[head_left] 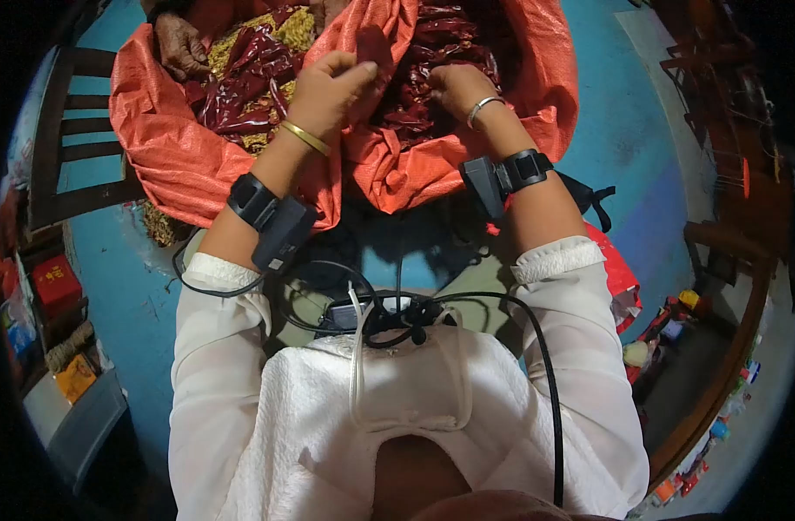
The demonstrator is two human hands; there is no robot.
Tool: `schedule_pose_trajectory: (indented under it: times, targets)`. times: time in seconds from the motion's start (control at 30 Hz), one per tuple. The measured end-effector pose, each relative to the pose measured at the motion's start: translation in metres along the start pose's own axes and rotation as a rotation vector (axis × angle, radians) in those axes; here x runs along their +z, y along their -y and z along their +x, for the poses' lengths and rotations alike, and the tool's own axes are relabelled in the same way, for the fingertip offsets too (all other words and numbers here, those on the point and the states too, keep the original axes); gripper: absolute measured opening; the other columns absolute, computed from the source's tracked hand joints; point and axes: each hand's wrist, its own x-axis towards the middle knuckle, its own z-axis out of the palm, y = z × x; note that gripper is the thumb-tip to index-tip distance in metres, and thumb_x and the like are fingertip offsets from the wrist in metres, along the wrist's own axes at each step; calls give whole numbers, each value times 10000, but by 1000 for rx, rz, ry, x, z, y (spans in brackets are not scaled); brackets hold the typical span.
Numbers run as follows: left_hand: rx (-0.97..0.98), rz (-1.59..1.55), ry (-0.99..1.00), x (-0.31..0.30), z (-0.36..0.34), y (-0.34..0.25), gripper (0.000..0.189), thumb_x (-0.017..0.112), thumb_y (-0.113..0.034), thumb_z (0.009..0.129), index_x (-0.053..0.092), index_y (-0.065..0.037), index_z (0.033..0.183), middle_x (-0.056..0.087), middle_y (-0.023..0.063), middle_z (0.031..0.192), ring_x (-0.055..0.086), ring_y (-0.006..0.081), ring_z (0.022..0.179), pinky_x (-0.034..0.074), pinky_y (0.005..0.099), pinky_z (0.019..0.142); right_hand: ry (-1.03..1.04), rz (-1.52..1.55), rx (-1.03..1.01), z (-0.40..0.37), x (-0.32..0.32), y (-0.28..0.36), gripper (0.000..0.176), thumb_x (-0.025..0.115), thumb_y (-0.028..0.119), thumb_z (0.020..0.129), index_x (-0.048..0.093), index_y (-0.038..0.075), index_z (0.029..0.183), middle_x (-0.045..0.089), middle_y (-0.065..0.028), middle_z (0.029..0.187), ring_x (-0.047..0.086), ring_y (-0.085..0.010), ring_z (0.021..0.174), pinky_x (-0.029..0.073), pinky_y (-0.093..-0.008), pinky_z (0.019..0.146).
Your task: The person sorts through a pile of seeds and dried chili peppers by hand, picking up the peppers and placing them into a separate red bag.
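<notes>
Two orange-red woven sacks stand open side by side in front of me. In the left sack, dried red chilies lie over yellowish bits that look like stems or seeds. The right sack holds more dark, glossy dried red chilies. My left hand, with a gold bangle at its wrist, is closed over the rims where the sacks meet; what its fingers hold is hidden. Inside the right sack, my right hand has its fingers pinched together at a dried chili on the pile.
Another person's hand reaches into the left sack from the far side. A dark slatted chair stands at the left. Black cables cross my lap. A red bag lies by my right arm, and wooden furniture lines the right.
</notes>
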Motion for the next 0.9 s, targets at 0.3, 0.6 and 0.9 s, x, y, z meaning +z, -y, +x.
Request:
schedule_pose_trajectory:
  times: [0.3, 0.6, 0.9]
  targets:
    - [95, -480, 89, -31, 5, -10, 612, 313, -533, 840, 416, 20, 1081, 553, 156, 922, 584, 197, 757, 503, 267, 614, 132, -284, -62, -11, 13, 25, 249, 554, 123, 704, 585, 98, 949, 541, -118, 988, 542, -293, 897, 450, -383, 771]
    - [-103, -59, 203, 12, -7, 31, 490, 416, -407, 860, 485, 46, 1033, 556, 88, 857, 554, 120, 730, 458, 221, 629, 141, -485, -70, -8, 20, 25, 248, 499, 113, 742, 590, 86, 971, 507, -93, 1049, 487, -254, 977, 451, -353, 779]
    - [-61, 342, 173, 2, 2, 48, 328, 463, -271, 867, 513, -15, 1067, 544, 13, 924, 510, 75, 798, 431, 193, 678, 163, -550, -66, -5, 20, 21, 268, 486, 135, 751, 585, 145, 1000, 520, -47, 1051, 490, -226, 977, 451, -349, 764]
